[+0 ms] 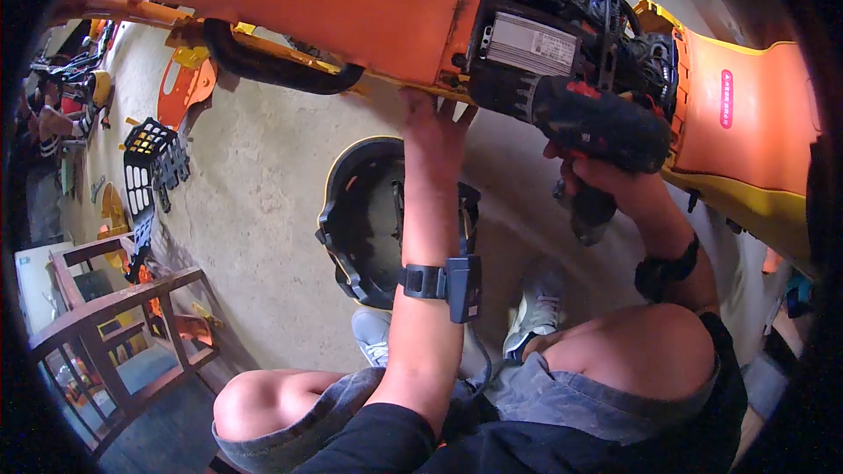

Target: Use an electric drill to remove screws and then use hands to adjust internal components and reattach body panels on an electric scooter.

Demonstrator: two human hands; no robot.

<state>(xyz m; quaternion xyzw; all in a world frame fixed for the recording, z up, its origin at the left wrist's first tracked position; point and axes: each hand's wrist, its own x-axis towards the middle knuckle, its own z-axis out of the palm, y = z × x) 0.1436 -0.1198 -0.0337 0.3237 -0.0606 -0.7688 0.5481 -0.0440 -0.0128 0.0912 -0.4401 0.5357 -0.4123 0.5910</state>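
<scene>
My right hand [606,177] is closed around the grip of a black cordless drill [606,127] with red marks. The drill points left, its chuck next to the exposed middle of an orange and yellow vehicle body. A silver finned metal box [531,42] with a label sits there among black parts and wires. My left hand [435,118] reaches up to the lower edge of the large orange panel [325,0]; its fingertips are partly hidden behind that edge, so I cannot tell whether they grip anything. To the right is an orange cover [738,105] with yellow trim.
Below my left forearm a black, yellow-rimmed shell [364,219] lies on the concrete floor. A wooden chair [123,333] stands at the lower left. Orange panels [186,92] and a black slatted part [149,162] lie farther left. Another person [54,127] is at the far left.
</scene>
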